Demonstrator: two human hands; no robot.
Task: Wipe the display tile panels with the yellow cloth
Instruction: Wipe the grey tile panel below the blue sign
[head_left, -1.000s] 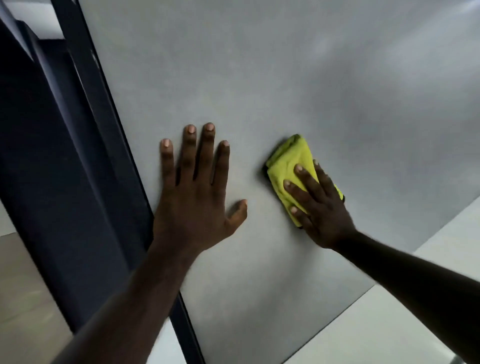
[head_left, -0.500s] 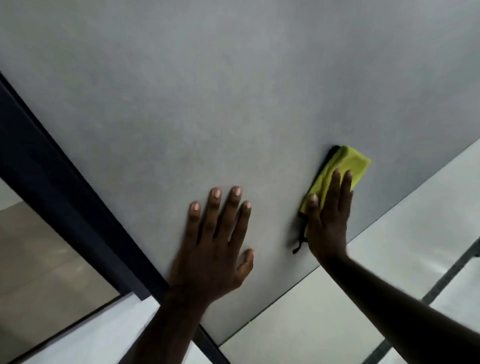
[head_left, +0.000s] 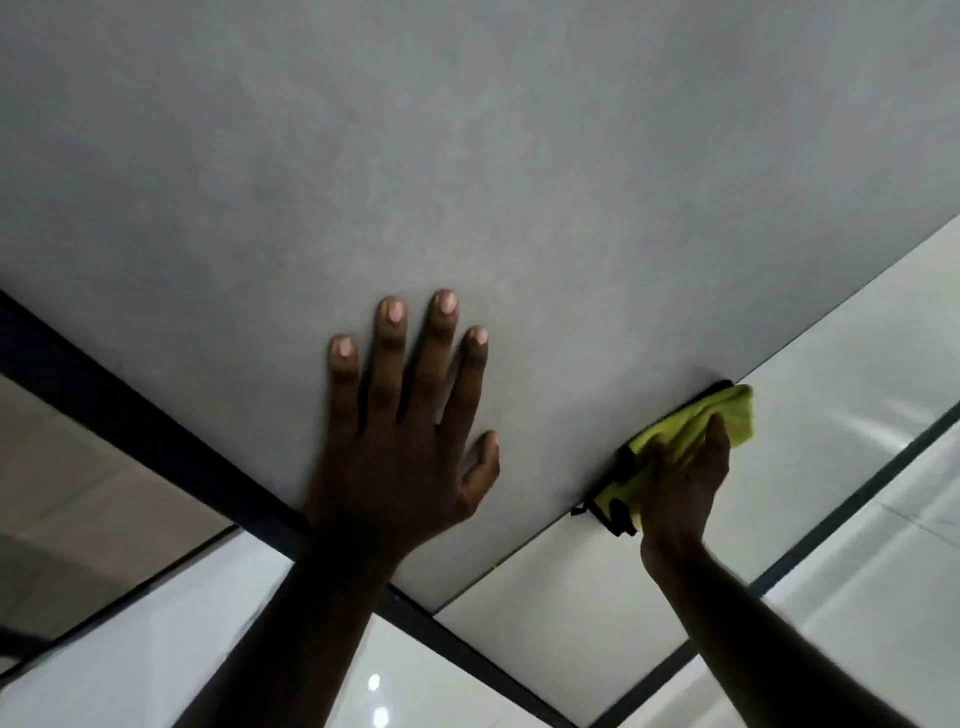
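Note:
A large matte grey tile panel (head_left: 467, 182) fills most of the view. My left hand (head_left: 405, 431) lies flat on it near its lower corner, fingers straight and spread. My right hand (head_left: 680, 483) grips the yellow cloth (head_left: 727, 415) and holds it against the panel's lower right edge. The cloth is bunched, with a dark trim showing below the hand. Part of the cloth sticks out past the edge, over the white tile behind.
A black metal frame bar (head_left: 130, 415) runs along the panel's lower left edge. Glossy white tile panels (head_left: 857, 389) lie to the lower right, split by a dark frame line (head_left: 831, 519). A beige floor (head_left: 78, 493) shows at the left.
My right hand has slid the cloth down and right, from the middle of the panel to its lower right edge. My left hand has stayed flat on the panel while the view shifted.

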